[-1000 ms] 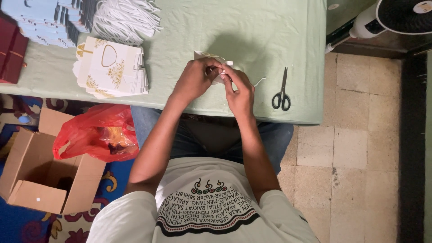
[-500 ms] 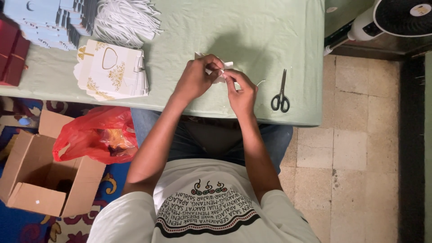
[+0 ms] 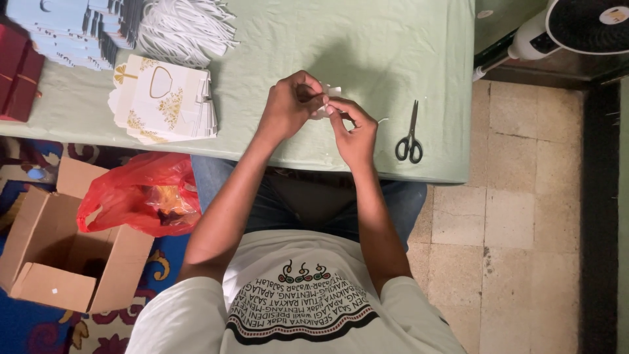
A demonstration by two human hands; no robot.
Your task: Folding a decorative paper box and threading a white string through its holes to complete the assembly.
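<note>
Both hands, left hand (image 3: 288, 105) and right hand (image 3: 355, 134), pinch a small white paper piece (image 3: 329, 98); scissors (image 3: 410, 134) lie at three o'clock.

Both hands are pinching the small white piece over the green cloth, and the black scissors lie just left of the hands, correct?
Not quite. In the head view the black scissors lie to the right of the right hand; the left hand and small white piece are as you say.

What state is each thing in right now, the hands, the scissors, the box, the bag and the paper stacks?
Left hand: pinching a small white piece.
Right hand: pinching the same piece.
Scissors: closed, flat on the table.
Cardboard box: open.
Red plastic bag: open, crumpled.
Cream paper bags: folded flat, stacked.
</note>
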